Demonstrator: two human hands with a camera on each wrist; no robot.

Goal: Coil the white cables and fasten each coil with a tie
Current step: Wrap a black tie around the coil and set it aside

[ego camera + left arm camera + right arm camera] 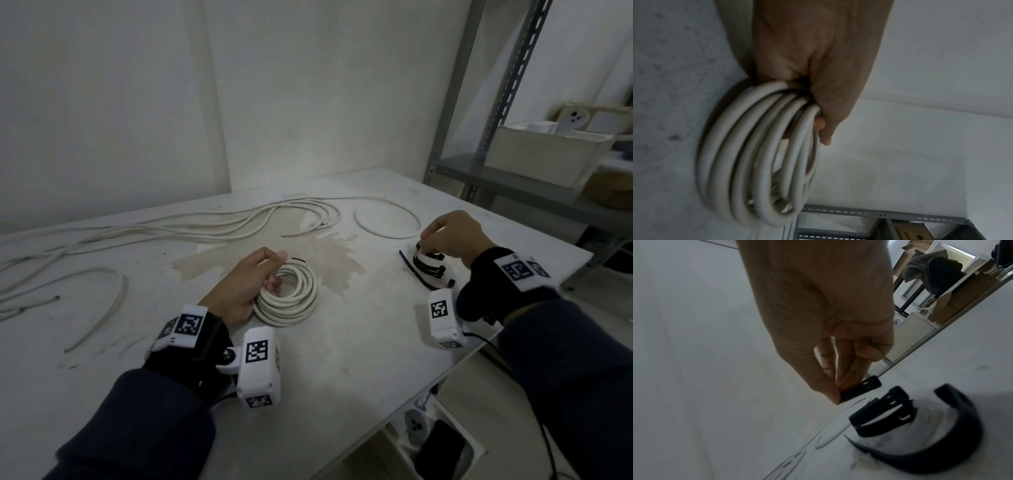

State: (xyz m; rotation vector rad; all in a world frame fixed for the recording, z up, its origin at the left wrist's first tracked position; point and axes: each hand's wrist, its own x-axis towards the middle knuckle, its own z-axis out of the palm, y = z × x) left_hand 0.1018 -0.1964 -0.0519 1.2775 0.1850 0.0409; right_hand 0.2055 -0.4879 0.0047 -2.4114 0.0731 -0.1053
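A coiled white cable (291,298) (756,155) rests on the white table (359,342) in the middle. My left hand (246,284) (813,78) grips the coil's near-left side, thumb over the top and fingers through the centre. At the right lies a small pile of black ties (430,267) (900,418). Thumb and fingertips of my right hand (445,233) (835,391) pinch the end of one black tie (861,388) just above the pile. Several loose white cables (191,229) lie uncoiled across the back of the table.
A short curved cable piece (106,308) lies at the left, and a cable loop (387,219) sits behind the ties. A grey metal shelf (513,178) with a white bin (544,154) stands at the right. The table's right edge (445,373) runs close to my right wrist.
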